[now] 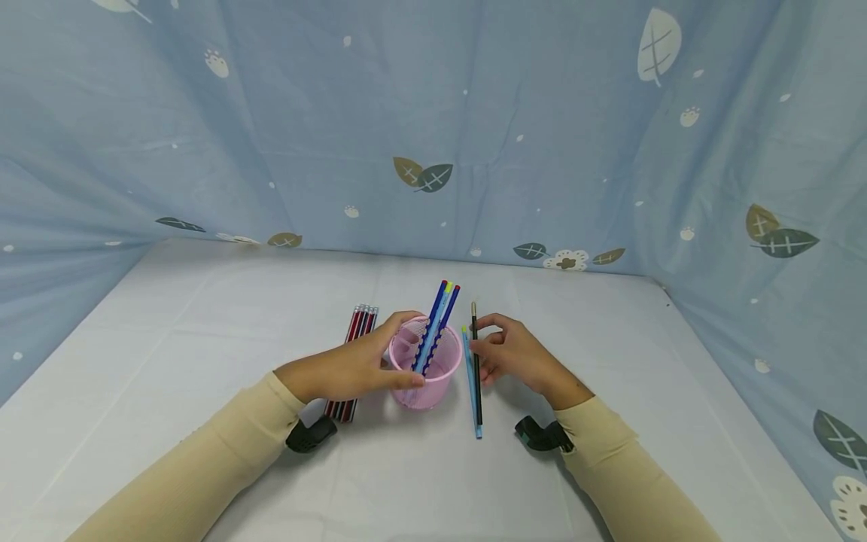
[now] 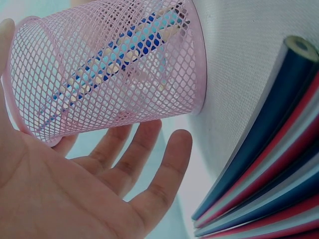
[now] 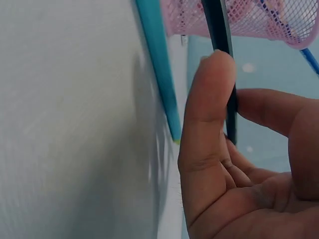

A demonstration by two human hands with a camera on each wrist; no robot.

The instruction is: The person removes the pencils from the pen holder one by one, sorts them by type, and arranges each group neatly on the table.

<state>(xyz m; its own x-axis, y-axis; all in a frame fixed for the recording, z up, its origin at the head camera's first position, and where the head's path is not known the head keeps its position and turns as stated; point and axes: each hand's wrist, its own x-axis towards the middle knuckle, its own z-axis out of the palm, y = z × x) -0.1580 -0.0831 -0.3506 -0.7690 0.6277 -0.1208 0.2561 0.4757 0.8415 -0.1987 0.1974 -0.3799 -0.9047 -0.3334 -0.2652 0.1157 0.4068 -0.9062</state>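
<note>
A pink mesh pencil cup [image 1: 436, 393] stands on the white table, with several blue-patterned pencils [image 1: 433, 331] leaning in it. My left hand [image 1: 359, 367] holds the cup from the left, thumb on the near rim and fingers at the far side; in the left wrist view some fingers are spread apart from the mesh [image 2: 149, 74]. To the right of the cup, my right hand [image 1: 515, 354] pinches a black pencil [image 1: 477, 376] between thumb and fingers. The right wrist view shows this pencil raised off the table. A light blue pencil [image 1: 469, 365] lies beside and partly under it.
Several red and dark striped pencils [image 1: 362, 320] lie side by side left of the cup, partly hidden by the left forearm and hand. A blue patterned cloth [image 1: 325, 113] hangs behind the white table [image 1: 420, 482]. Each wrist bears a black camera [image 1: 542, 434].
</note>
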